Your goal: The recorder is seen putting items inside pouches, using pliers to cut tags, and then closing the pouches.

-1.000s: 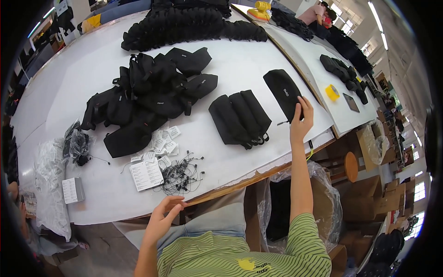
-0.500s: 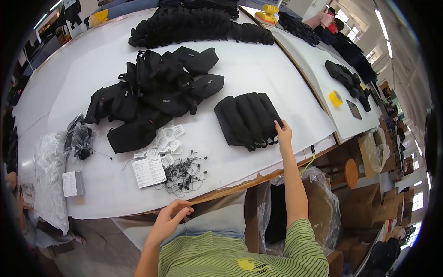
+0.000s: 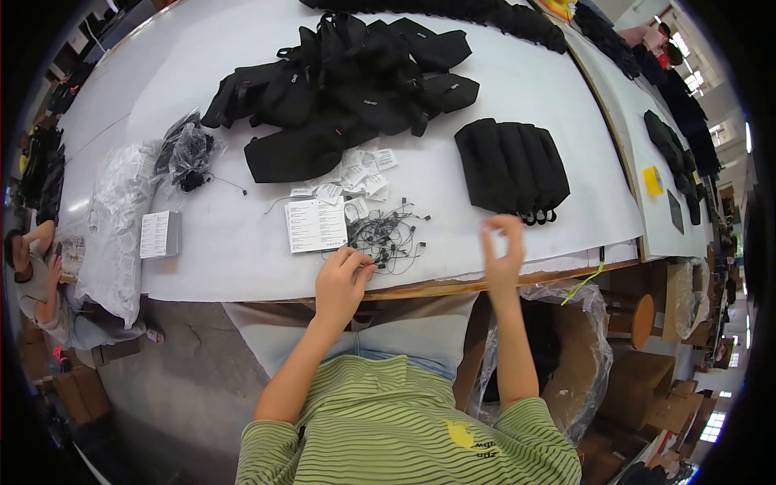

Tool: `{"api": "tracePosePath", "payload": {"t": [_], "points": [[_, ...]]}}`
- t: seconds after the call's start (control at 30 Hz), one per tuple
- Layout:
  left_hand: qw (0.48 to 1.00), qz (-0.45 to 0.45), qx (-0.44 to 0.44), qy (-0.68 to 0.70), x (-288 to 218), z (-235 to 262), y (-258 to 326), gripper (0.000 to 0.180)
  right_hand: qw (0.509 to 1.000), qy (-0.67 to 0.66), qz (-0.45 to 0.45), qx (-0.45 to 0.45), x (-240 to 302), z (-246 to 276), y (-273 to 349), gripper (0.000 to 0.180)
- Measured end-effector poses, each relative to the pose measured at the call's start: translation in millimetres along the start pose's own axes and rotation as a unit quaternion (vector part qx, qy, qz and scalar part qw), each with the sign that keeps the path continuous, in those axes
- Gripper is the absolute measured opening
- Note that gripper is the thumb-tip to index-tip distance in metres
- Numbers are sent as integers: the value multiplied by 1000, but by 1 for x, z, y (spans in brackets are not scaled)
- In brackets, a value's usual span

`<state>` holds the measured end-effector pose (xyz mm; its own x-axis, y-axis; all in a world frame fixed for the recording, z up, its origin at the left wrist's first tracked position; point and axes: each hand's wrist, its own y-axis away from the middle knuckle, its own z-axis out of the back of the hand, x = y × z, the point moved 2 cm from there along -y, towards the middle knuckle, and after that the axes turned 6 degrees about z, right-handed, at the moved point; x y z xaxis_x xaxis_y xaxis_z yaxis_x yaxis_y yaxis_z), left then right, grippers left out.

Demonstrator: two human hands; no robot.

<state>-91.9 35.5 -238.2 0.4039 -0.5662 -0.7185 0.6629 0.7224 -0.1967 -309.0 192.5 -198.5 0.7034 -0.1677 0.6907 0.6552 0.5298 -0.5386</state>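
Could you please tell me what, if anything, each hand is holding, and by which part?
The right hand holds nothing visible. The left hand is at the tangle of black tag strings; whether it grips one cannot be told.

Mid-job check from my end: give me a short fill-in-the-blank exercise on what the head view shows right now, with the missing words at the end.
1. The hand nearest the tangled cords is the person's ____ one.
2. The neat row of pouches lies on the ____-hand side of the loose pile.
3. The tape roll is coloured ____.
4. The shirt is patterned with ____.

Missing words: left; right; yellow; stripes.
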Motion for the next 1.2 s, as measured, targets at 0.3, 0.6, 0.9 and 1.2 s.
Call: {"api": "tracePosePath", "payload": {"t": [0.3, 0.6, 0.9, 1.2], "points": [[981, 40, -13, 188, -25, 39, -20, 8, 952, -196, -89, 216, 96, -78, 22, 16], [988, -25, -23, 149, -28, 36, -23, 8, 959, -140, -96, 227, 90, -92, 15, 21], [996, -1, 18, 86, 1, 17, -48, 8, 966, -199, -157, -55, 27, -47, -10, 21], [996, -81, 31, 17, 15, 16, -59, 11, 967, 195, -160, 28, -49, 21, 13, 16]]}}
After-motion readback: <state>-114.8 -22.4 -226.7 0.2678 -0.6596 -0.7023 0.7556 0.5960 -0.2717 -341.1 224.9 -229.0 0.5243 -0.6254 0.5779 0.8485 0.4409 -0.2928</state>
